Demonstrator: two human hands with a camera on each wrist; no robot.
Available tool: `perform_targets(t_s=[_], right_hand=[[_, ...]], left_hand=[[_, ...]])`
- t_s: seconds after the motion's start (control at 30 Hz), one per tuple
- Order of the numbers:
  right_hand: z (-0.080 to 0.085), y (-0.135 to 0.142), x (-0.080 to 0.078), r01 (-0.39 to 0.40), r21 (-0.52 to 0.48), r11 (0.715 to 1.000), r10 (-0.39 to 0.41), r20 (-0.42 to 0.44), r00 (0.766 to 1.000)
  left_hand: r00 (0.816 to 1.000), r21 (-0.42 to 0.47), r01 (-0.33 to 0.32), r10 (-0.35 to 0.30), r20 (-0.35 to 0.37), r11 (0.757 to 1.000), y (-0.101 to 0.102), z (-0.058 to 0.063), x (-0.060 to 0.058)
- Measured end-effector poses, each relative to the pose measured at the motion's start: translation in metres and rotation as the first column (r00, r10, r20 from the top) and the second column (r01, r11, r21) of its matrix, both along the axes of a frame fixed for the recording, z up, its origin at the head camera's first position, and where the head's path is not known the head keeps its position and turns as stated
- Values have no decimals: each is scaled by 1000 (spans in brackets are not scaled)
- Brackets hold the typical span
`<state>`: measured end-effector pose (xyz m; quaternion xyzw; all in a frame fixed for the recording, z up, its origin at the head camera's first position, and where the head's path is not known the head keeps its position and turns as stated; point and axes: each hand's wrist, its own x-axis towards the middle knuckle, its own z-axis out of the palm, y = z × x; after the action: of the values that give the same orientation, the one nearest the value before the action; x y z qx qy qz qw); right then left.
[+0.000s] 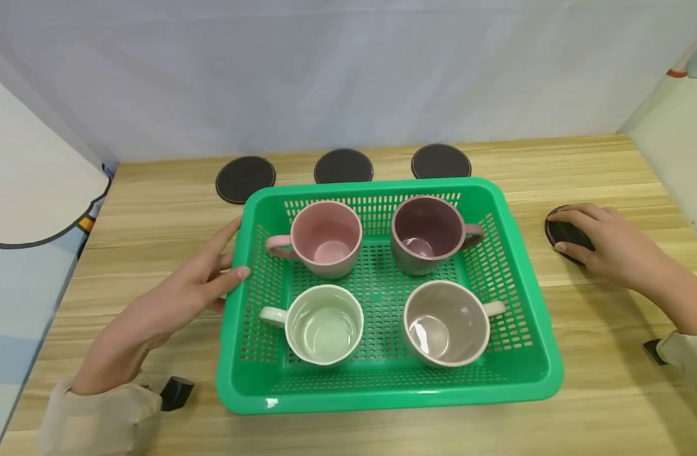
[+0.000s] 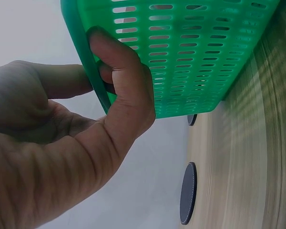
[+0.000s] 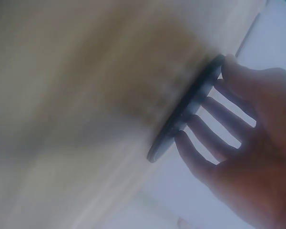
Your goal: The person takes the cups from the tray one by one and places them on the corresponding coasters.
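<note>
My left hand (image 1: 187, 292) gripped the green perforated basket (image 1: 391, 405); my right hand (image 1: 625, 247), fingers extended, pressed the black coaster (image 1: 572, 237) beneath. I judged coaster positioning underway; lifting clear seemed required next.

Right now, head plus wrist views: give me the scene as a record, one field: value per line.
surface: wood-grain table
container: green perforated basket
cups: four, upright in it; pink cup back left, dark mauve cup back right, pale green cup front left, beige cup front right
handles: left pair point left, right pair right
left_hand: left hand grips basket's left rim
right_hand: right hand touches black coaster
other_coasters: three dark discs behind basket
</note>
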<state>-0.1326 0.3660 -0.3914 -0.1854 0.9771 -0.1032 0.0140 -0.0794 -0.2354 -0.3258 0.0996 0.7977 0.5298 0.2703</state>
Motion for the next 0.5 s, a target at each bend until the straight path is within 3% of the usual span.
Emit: perform_targets(t_s=[0.3,0.5], right_hand=[[5,-13,-25,-30,-54,998,33,47,998],[8,-19,-40,-48,-36,998,51,73,996]], left_hand=[[1000,5,-2,2,-4,1000,1,0,1],[1000,5,-2,2,-8,1000,0,0,1]])
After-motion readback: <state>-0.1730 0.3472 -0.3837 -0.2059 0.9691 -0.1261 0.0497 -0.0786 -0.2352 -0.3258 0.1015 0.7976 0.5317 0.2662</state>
